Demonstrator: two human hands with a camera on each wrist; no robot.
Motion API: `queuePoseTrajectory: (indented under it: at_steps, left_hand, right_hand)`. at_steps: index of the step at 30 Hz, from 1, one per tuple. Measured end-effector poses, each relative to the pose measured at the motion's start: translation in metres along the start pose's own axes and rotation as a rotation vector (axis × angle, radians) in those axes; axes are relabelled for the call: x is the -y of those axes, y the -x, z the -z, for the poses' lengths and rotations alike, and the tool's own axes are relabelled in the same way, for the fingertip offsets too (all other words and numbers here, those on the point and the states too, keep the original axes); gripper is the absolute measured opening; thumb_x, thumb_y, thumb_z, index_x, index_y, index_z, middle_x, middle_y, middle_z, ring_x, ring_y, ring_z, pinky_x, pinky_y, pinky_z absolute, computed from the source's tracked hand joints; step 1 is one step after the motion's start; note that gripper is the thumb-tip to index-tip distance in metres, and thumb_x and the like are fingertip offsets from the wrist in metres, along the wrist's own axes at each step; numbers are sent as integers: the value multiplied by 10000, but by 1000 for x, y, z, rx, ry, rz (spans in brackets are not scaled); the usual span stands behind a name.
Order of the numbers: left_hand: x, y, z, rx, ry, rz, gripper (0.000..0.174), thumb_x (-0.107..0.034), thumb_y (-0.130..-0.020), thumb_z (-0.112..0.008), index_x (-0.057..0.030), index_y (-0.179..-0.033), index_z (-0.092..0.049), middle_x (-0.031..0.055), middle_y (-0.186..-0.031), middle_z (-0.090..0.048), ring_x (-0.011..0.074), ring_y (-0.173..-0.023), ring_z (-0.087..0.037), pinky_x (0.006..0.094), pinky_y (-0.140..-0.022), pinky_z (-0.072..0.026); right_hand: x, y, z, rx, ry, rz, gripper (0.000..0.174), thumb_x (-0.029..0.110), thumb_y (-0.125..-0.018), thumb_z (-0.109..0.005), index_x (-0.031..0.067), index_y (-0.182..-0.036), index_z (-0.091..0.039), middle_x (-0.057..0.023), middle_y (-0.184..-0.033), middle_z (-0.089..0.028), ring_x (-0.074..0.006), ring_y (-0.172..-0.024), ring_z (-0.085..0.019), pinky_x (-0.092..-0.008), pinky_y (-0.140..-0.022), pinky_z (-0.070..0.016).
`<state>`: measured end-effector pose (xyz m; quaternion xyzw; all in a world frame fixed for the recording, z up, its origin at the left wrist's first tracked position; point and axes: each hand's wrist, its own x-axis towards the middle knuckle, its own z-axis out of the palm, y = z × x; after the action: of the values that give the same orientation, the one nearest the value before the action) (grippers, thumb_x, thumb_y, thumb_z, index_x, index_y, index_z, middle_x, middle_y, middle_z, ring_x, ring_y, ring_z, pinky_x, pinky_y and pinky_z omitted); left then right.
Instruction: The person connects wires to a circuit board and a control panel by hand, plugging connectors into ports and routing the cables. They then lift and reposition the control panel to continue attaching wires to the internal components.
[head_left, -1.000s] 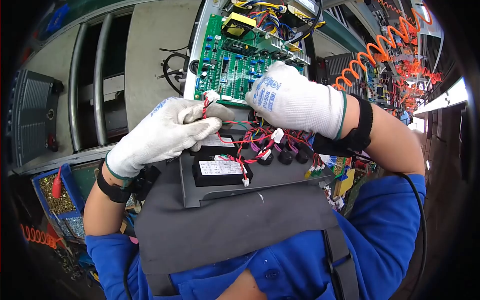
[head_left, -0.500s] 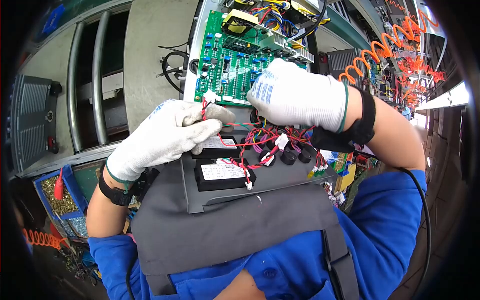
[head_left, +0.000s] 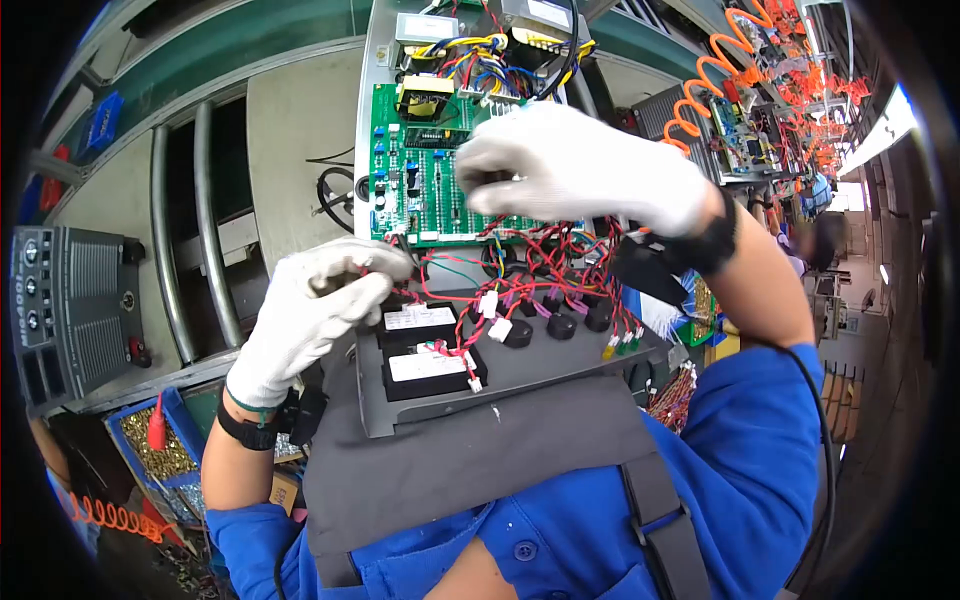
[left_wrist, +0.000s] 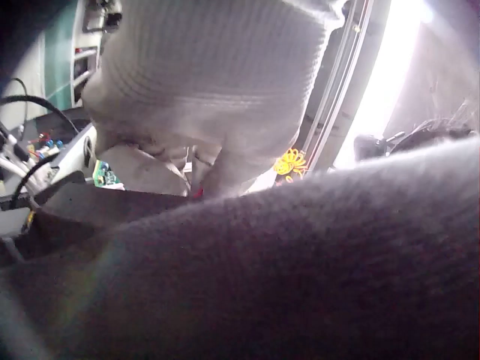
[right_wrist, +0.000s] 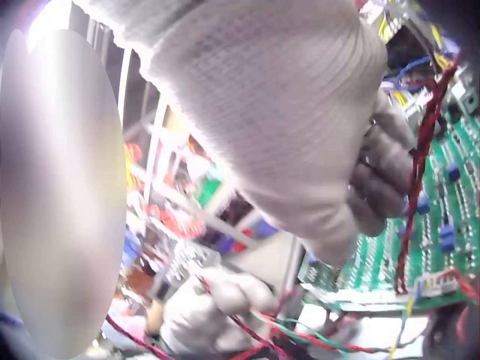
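The wires (head_left: 520, 262) are a loose tangle of red twisted pairs, with a few green and purple strands. They hang between the green board (head_left: 415, 190) above and the grey panel (head_left: 540, 365) below. Some end in small white plugs (head_left: 490, 303) that dangle free over the panel.

My left hand (head_left: 318, 305) pinches one red pair between thumb and fingertips and draws it out to the left. As I read it, that lifts it clear of the bundle. My right hand (head_left: 570, 165) is up at the board's lower right, its fingers curled round another red pair that runs down across the board face. The right wrist view shows that pair lying against the fingers.

The panel leans on my apron (head_left: 480, 450), which I judge props it so that neither hand has to carry it. It bears two labelled black modules (head_left: 430, 368) and a row of black knobs (head_left: 560, 325). The left wrist view is mostly glove and apron.
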<state>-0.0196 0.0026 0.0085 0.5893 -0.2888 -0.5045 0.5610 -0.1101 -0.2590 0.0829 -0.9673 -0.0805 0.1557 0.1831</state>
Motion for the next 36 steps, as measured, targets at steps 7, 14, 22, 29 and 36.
queuePoseTrajectory:
  at_steps: [7, 14, 22, 29, 36]
  left_hand:
    - [-12, -6, -12, -52, 94, 90, 208, -147, -934, -645, 23, -1038, -708, 25, -887, -699, 37, -709, -588, 206, -662, -491]
    - [-46, -14, -15, 258, -309, 324, 217, -186, -929, -661, 5, -1004, -733, -29, -727, -625, 22, -645, -519, 217, -573, -418]
    - [-41, -44, -41, 357, -933, 118, 368, -362, -847, -707, 3, -890, -711, 97, -709, -668, 184, -649, -631, 339, -633, -488]
    - [-39, -38, -31, 202, 59, 188, 237, -177, -929, -652, -6, -1090, -625, 15, -747, -651, 25, -616, -552, 180, -534, -419]
    - [-34, -34, -18, -69, -114, 211, 266, -180, -944, -656, 9, -1130, -632, 5, -739, -662, -14, -504, -471, 144, -446, -345]
  right_hand:
    - [25, 54, -24, 197, -618, -33, 141, 105, -855, -635, 27, -971, -657, -132, -801, -643, -293, -786, -659, -375, -739, -523]
    - [-13, 38, -32, -237, -780, -270, 249, 213, -897, -687, -33, -879, -657, 1, -667, -569, -56, -678, -512, -263, -630, -440]
    - [-18, 23, -39, -214, -740, -225, 282, 248, -910, -687, -32, -937, -709, -40, -745, -665, -84, -724, -580, -282, -674, -464]
    - [-13, 34, -40, -168, -1098, -144, 288, 206, -992, -600, -53, -1105, -653, -73, -929, -722, -104, -868, -649, -281, -814, -507]
    - [-17, 21, -51, -271, -962, -180, 226, 179, -955, -636, -15, -1062, -679, -71, -846, -714, -115, -782, -653, -276, -682, -503]
